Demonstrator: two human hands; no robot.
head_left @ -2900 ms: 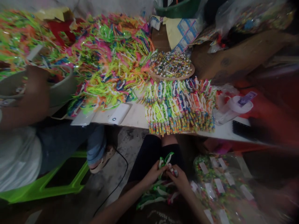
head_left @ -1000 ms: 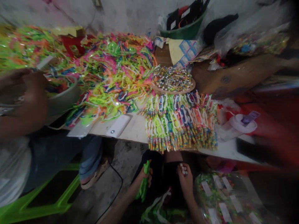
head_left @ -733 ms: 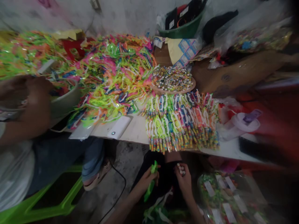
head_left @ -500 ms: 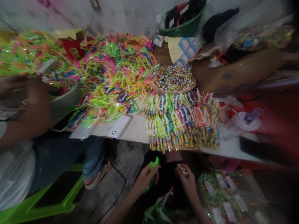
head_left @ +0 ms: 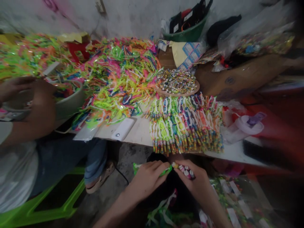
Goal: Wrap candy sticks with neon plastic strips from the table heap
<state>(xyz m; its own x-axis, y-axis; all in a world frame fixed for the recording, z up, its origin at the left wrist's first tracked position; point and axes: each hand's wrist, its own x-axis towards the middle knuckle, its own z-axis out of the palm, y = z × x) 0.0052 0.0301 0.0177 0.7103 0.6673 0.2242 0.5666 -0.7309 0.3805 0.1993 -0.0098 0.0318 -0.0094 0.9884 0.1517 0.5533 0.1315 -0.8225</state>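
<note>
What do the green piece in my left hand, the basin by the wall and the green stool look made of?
Green piece: perhaps thin plastic film, slightly shiny, judging by its bright, bunched look.
Basin: likely moulded plastic, fairly smooth, given its thin curved wall.
Stool: probably plastic, its frame one even bright green.

The left hand [head_left: 147, 178] partly hides green strips [head_left: 168, 170].

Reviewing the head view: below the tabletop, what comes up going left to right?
Green stool → sandal → black cord → left hand gripping green strips → right hand holding white-tipped pieces → clear bag showing white labels.
</note>
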